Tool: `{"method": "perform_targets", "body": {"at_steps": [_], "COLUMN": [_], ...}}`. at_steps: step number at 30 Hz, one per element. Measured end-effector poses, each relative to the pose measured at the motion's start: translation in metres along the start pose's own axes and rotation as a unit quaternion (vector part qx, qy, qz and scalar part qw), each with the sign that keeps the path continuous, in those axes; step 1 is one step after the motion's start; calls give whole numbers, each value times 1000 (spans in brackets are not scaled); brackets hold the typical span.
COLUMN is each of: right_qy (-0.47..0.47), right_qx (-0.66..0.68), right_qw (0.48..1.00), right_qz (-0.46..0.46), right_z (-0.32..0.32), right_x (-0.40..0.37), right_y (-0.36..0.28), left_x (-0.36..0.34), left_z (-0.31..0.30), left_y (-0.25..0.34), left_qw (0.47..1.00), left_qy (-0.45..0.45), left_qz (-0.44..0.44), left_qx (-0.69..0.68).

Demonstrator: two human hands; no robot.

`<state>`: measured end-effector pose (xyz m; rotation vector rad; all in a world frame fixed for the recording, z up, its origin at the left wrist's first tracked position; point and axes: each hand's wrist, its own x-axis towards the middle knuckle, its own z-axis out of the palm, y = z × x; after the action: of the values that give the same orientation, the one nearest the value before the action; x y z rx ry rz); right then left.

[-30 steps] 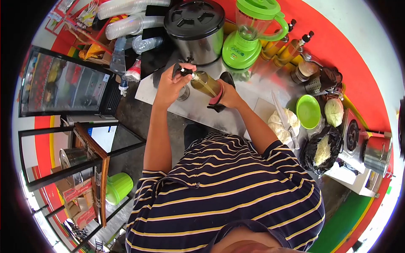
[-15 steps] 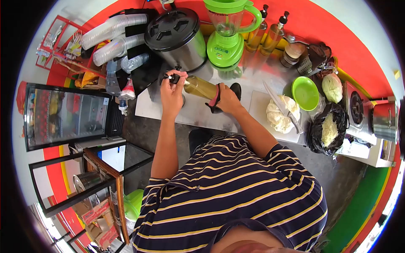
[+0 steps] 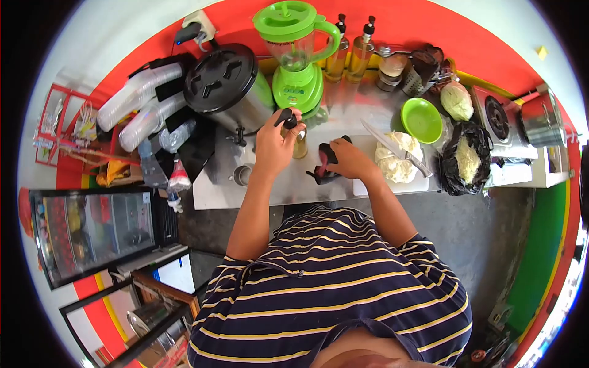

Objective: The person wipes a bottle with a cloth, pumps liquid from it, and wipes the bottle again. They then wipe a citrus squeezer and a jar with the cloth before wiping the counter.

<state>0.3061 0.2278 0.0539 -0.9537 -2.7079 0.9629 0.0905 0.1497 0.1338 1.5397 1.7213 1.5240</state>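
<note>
An amber glass bottle [image 3: 300,145] with a black pour spout [image 3: 287,117] stands upright on the steel counter [image 3: 215,190], just in front of the green blender [image 3: 297,67]. My left hand [image 3: 274,144] grips the bottle at its spout and neck, hiding most of the glass. To its right, my right hand [image 3: 348,161] rests on the counter, closed around a black and pink tool [image 3: 324,164]; it is apart from the bottle. A small metal cup [image 3: 243,175] sits on the counter left of my left hand.
A black-lidded steel pot [image 3: 224,76] stands at back left, with stacked plastic cups [image 3: 135,104] beyond. Two oil bottles [image 3: 351,52], a green bowl [image 3: 421,119], a cutting board with cabbage [image 3: 396,161] and a knife [image 3: 386,142], a black bag [image 3: 466,161] and a stove [image 3: 498,116] fill the right.
The bottle went from tilted between both hands to upright on the counter. My right hand came off it and still keeps the black and pink tool. The view shifted downward.
</note>
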Motion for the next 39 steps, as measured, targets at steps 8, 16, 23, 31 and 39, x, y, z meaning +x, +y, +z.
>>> {"method": "perform_targets", "body": {"at_steps": [8,16,23,31,39], "right_qy": [250,382,442,400,341], "right_qx": [117,99,104,135,155], "right_qw": [961,917,891,905,926], "right_qz": [38,60,16,51,47], "right_z": [-14,-32,-73,-126,-153], "right_x": [37,53,60,54,65], "right_y": [-61,-65,-38,33,114], "left_x": [31,71,110,151,173], "left_z": [15,39,72,139,205], "left_y": [15,23,38,46,32], "left_qw": [996,977,968,972,980], "left_qy": [-64,-114,-120,-171,-158], "left_qz": [56,172,210,151,90], "left_qx": [-29,-51,-65,-63,-78]}}
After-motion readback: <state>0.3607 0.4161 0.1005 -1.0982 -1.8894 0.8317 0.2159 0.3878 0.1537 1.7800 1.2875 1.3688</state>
